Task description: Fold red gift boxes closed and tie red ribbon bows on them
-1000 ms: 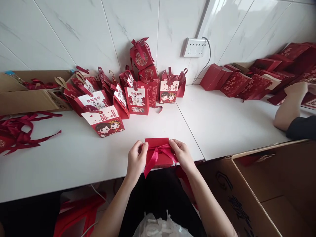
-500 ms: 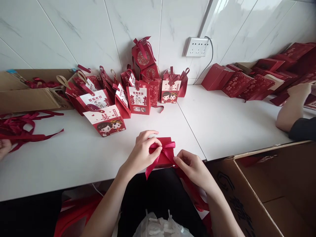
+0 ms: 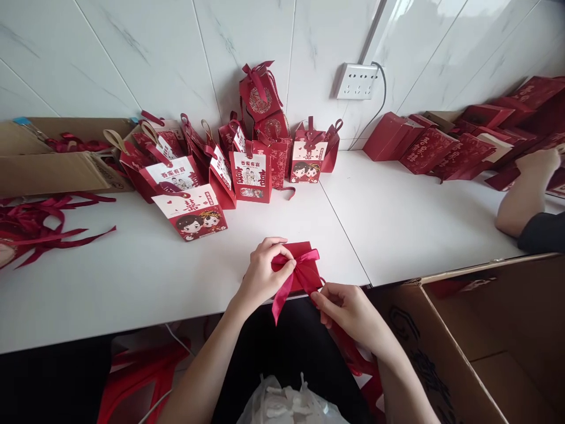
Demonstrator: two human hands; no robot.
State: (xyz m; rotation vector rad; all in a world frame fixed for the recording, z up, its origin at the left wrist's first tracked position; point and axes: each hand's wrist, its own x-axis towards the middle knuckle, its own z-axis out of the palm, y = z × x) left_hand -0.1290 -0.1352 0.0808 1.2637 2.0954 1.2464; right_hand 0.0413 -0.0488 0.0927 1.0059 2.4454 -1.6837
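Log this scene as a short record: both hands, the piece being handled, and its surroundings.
Left grip: pinching ribbon bow at its knot
Right grip: on one of the bow's tails
Item: red box, near edge of white table
Behind: printed gift boxes
Left: dark red ribbons
Right: open cardboard box; another person's hand by stacked boxes

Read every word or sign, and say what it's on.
"吾家有喜": left white-fronted box, middle white-fronted box
"囍": front cartoon-couple box, rear cartoon-couple box
Gold print, right-hand pile: too blurred
Black lettering, carton: unclear
Other box print: too small
Nearest red box: none legible
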